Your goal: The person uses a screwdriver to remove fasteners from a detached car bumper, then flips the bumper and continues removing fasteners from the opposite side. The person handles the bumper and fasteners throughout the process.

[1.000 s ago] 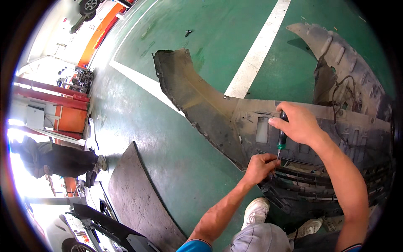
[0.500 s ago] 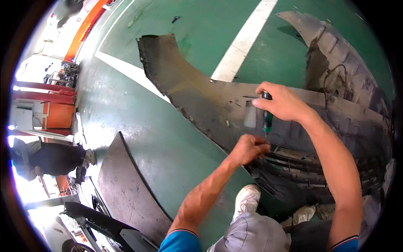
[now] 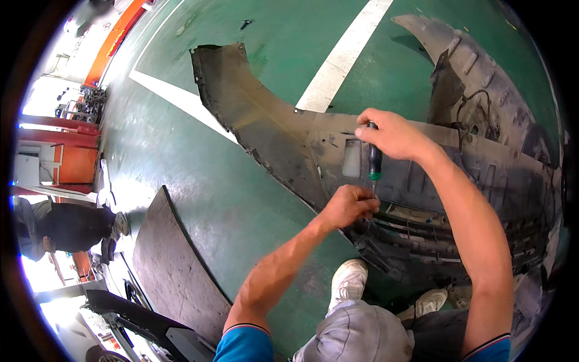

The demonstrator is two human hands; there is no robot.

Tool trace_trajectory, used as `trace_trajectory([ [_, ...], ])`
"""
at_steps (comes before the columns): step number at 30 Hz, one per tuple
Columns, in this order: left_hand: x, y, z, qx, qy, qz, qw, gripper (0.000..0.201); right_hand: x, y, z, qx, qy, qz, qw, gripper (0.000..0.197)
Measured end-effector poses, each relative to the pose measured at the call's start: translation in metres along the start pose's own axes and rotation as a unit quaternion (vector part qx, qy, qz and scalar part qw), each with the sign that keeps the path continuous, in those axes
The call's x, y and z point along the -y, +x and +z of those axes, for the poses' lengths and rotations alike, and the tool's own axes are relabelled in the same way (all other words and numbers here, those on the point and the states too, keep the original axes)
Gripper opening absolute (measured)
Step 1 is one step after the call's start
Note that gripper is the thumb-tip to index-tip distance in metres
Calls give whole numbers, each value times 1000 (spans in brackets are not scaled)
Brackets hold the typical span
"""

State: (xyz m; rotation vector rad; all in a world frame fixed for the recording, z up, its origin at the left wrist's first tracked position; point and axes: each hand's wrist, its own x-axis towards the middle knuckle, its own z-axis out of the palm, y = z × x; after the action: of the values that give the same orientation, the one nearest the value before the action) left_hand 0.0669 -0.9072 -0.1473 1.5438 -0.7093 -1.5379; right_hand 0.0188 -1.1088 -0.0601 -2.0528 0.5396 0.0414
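Observation:
A screwdriver [image 3: 375, 163] with a black and green handle stands nearly upright over a dusty dark car bumper cover [image 3: 283, 130], which lies with its inner side up on the floor. My right hand [image 3: 395, 136] is closed around the top of the handle. Lower down, my left hand [image 3: 350, 206] pinches at the bottom end of the thin shaft, beside the slatted grille [image 3: 422, 232]. The fingers hide the screwdriver's tip and whatever it touches. Dark wiring [image 3: 476, 114] hangs on the bumper's far right part.
A curved grey panel [image 3: 175, 265] lies on the green floor to the left. Another person [image 3: 72, 223] stands at the far left. A small dark object [image 3: 245, 25] is on the floor beyond the bumper. My white shoe [image 3: 349, 280] is close to the bumper's near edge.
The view has shifted slightly, so the scene sits a little further left. The screwdriver handle shows a darker side and leans slightly differently. Both hands keep their places on it.

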Motion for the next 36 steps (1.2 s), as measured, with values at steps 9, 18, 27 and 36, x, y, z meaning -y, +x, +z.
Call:
trace_trajectory([
  [9, -1, 2, 3, -36, 96, -4, 995, 23, -7, 0, 9, -43, -28, -30, 998, 24],
  [18, 3, 0, 15, -40, 66, -23, 997, 22, -21, -2, 8, -57, -93, -10, 994, 36],
  [27, 7, -1, 9, 48, -56, 10, 997, 22, -20, -1, 12, -78, -56, -17, 995, 29],
  [36, 15, -11, 21, -144, 123, 34, 981, 30, -4, -6, 19, -86, -82, 24, 993, 34],
])
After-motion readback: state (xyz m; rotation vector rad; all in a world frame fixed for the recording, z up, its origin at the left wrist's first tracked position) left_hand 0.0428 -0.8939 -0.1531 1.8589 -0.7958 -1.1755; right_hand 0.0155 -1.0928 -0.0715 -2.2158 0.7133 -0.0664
